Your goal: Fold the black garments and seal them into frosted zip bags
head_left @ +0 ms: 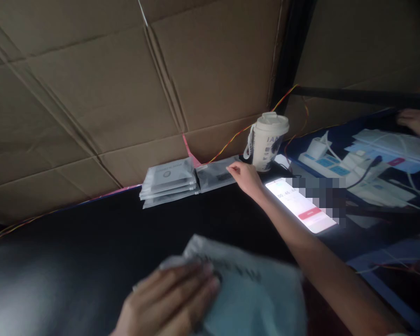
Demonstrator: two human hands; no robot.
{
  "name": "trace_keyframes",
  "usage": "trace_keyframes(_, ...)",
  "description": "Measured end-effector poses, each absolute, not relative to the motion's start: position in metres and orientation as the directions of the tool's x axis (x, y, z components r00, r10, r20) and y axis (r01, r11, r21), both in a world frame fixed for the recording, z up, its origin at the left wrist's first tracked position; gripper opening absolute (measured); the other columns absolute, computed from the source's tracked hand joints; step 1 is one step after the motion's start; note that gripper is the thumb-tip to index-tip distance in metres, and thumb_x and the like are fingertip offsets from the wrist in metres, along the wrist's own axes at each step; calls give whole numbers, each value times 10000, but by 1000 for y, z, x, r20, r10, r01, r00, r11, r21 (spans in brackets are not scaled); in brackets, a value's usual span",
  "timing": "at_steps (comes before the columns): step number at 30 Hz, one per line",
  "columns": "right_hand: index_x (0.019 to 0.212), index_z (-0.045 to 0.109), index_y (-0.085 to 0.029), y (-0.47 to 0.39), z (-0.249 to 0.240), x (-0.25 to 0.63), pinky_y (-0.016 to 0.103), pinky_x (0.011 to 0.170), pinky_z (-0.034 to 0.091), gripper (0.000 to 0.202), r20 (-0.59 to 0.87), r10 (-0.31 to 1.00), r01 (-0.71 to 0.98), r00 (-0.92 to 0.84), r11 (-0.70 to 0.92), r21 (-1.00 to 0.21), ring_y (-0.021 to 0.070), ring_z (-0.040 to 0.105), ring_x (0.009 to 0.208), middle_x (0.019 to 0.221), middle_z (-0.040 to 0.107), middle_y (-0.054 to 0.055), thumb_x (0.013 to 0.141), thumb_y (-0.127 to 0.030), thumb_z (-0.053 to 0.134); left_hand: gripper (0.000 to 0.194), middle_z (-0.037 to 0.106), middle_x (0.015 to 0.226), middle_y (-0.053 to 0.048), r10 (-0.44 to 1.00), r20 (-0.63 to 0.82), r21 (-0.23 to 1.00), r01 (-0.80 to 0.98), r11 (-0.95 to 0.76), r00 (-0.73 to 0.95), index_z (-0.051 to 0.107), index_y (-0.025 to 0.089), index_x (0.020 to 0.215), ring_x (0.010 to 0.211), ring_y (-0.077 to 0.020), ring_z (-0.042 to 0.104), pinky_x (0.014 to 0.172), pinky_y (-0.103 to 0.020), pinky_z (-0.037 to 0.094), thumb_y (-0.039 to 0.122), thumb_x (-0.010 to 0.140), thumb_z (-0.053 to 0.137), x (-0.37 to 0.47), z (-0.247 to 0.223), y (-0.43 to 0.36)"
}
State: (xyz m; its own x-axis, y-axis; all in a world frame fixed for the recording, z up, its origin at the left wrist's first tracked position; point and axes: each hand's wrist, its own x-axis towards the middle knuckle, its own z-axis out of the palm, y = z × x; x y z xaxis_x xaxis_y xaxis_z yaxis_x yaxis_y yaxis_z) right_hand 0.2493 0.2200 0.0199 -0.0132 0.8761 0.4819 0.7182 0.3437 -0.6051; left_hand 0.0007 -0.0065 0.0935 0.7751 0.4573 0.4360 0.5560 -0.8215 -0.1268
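My left hand (171, 298) is at the bottom, blurred, its fingers laid over a frosted plastic bag (255, 298) with dark print and something light blue inside. The thumb side is hidden, and the bag is lifted close to the camera. Farther back, my right hand (245, 178) has its fingertips pinched together at the right end of a flat dark packet (213, 176). Whether anything is between those fingertips cannot be made out. Left of that packet lies a stack of several frosted zip bags (170, 175) with similar print.
A lidded paper cup (266, 142) stands behind my right hand. A lit phone (301, 205) lies beside my right forearm. Power strips (325, 163) with plugs and cables are at the right, near another person's hand (416, 122). Cardboard (91, 93) walls the back of the black table (73, 252).
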Motion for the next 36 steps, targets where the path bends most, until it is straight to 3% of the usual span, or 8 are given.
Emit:
trace_keyframes(2,817,690,-180,221,19,250,289,708,447,184,484,875,724,-12,342,-599,194,656,760,812,726,60,885,-243,531,358,697,1150,-65,493,551,-174,670,-721,674,550,187,1286,1058,-196,644,873,-299,510,211,970,384,-7,118,26)
trace_keyframes(5,808,686,-179,222,18,251,289,693,442,194,481,877,737,-15,335,-587,190,647,740,798,720,56,890,-237,520,417,706,1059,-78,576,698,-186,885,-428,425,520,223,1331,961,-250,655,824,-365,512,209,915,484,-20,135,91)
trace_keyframes(9,817,685,-180,222,15,251,284,700,448,172,475,879,767,-31,326,-553,185,645,759,811,711,58,887,-215,532,436,658,1185,-112,687,679,-127,963,-240,260,500,194,1349,1051,-286,603,891,-425,477,180,922,415,-37,120,175)
trace_keyframes(16,823,687,-175,220,11,248,322,771,462,148,446,895,845,-8,244,-475,217,612,877,887,666,88,875,-182,549,430,619,1267,-126,764,508,-168,916,-364,397,542,147,1293,1150,-268,570,966,-424,454,174,937,303,-64,55,217)
trace_keyframes(20,915,694,-172,219,8,245,387,827,462,127,429,903,880,8,197,-431,273,557,1015,1028,627,128,852,-222,595,510,508,1390,-180,770,454,-171,892,-419,449,436,96,1372,1288,-294,467,1064,-467,369,392,968,338,-71,42,209)
trace_keyframes(24,1011,677,-155,217,5,244,446,856,450,226,412,911,903,4,174,-393,331,492,1134,1217,554,177,851,-300,609,609,448,1443,-176,769,426,-113,872,-477,476,374,147,1404,1364,-302,370,1100,-538,300,543,942,360,-75,42,204)
trace_keyframes(30,1090,633,-115,215,3,244,441,874,434,316,368,929,923,-46,181,-341,318,540,1067,1137,592,197,874,-341,584,511,479,1407,-168,768,440,31,847,-531,465,449,136,1324,1330,-278,423,1101,-497,330,483,962,349,-85,47,208)
trace_keyframes(36,1119,603,-113,213,5,242,441,895,420,393,336,940,936,-60,170,-310,327,534,1098,1158,585,201,854,-403,613,447,490,1396,-163,744,494,14,851,-525,450,470,172,1278,1328,-302,420,1117,-576,250,458,940,410,-85,48,208)
